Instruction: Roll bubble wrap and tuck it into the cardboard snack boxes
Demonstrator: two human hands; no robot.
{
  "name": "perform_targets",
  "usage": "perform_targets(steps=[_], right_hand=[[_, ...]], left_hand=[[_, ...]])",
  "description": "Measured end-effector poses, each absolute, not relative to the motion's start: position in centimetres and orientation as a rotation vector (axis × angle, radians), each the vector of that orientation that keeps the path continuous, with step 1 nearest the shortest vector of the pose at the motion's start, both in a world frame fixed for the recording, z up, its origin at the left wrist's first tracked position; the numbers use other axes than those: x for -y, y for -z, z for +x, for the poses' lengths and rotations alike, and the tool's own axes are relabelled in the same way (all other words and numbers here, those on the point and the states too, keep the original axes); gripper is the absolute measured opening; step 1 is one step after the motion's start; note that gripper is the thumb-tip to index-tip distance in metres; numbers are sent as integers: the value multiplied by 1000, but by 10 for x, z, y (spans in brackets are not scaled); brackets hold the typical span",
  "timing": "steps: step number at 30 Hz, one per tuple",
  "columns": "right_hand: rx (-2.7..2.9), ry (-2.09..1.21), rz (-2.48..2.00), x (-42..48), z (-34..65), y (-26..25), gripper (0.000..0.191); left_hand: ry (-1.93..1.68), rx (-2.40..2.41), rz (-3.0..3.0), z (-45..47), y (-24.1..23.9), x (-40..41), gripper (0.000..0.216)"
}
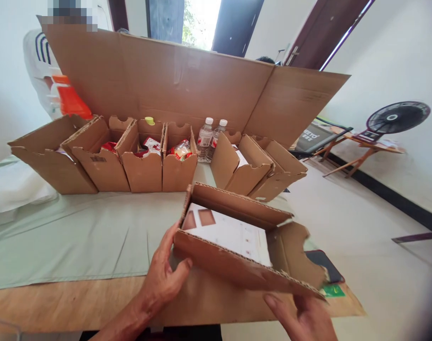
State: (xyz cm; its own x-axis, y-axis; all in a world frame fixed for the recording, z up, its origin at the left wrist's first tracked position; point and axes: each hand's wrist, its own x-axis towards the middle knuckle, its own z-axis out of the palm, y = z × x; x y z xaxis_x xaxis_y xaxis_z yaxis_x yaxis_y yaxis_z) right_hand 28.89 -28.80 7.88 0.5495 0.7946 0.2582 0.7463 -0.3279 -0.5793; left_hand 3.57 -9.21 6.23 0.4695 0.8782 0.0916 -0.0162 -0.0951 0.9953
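Observation:
A cardboard box point(226, 265) with an open top is held in front of me, low over the near part of the table. Inside it lies a white printed carton point(233, 232) with brown squares at one end. My left hand point(168, 272) grips the box's left end, thumb along the near wall and fingers partly hidden behind the end. My right hand point(303, 315) holds the lower right corner from beneath; its fingers are mostly out of sight under the cardboard. Past the box stands a row of similar open boxes, the nearest being a tilted one point(249, 177).
Two water bottles point(204, 142) stand between boxes, one of which point(180, 173) holds snack packets. Behind rises a large cardboard panel point(201, 80). White plastic wrap point(17, 189) lies left, a dark flat object point(324, 265) at right. A person point(41, 61) stands behind; a fan point(396, 117) is far right.

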Motion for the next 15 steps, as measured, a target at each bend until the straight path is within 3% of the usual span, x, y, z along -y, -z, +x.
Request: perform_targets(steps=[6, 11, 15], right_hand=[[1189, -69, -1962, 189, 281, -113, 40], [1136, -247, -1780, 134, 296, -90, 39], [1067, -397, -1769, 126, 293, -62, 38]], left_hand=[[-1021, -899, 1505, 35, -82, 48, 44], [-1010, -933, 1556, 50, -74, 13, 62], [-925, -1025, 1590, 56, -53, 16, 64]])
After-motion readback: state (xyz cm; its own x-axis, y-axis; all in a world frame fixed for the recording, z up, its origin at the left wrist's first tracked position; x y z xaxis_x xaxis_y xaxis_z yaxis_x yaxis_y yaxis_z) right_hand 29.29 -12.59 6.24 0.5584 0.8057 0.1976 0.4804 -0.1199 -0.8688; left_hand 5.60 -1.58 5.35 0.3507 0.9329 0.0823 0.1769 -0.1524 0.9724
